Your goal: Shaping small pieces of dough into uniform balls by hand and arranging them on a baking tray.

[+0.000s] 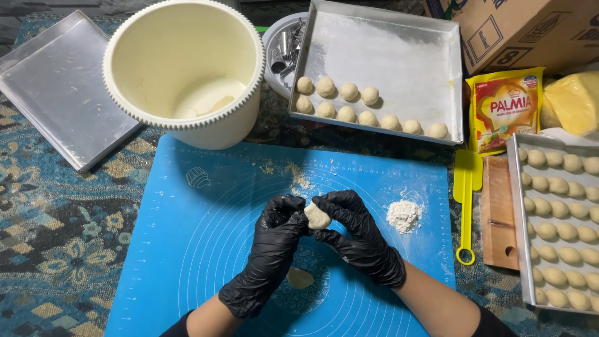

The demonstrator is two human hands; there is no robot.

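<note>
Both hands wear black gloves and meet over a blue silicone mat (206, 237). My left hand (269, 249) and my right hand (355, 234) pinch a small pale piece of dough (317, 216) between their fingertips. A second flat bit of dough (300, 278) lies on the mat just below my left wrist. A small heap of flour (403, 215) sits on the mat to the right of my right hand.
A big cream tub (187, 68) stands at the mat's far edge. Behind it to the right a metal tray (399, 56) holds several dough balls; another filled tray (521, 231) lies at the right. Yellow scraper (466, 200), wooden board (497, 212), empty tray (56, 81), yellow packet (504, 109), cardboard box (518, 28).
</note>
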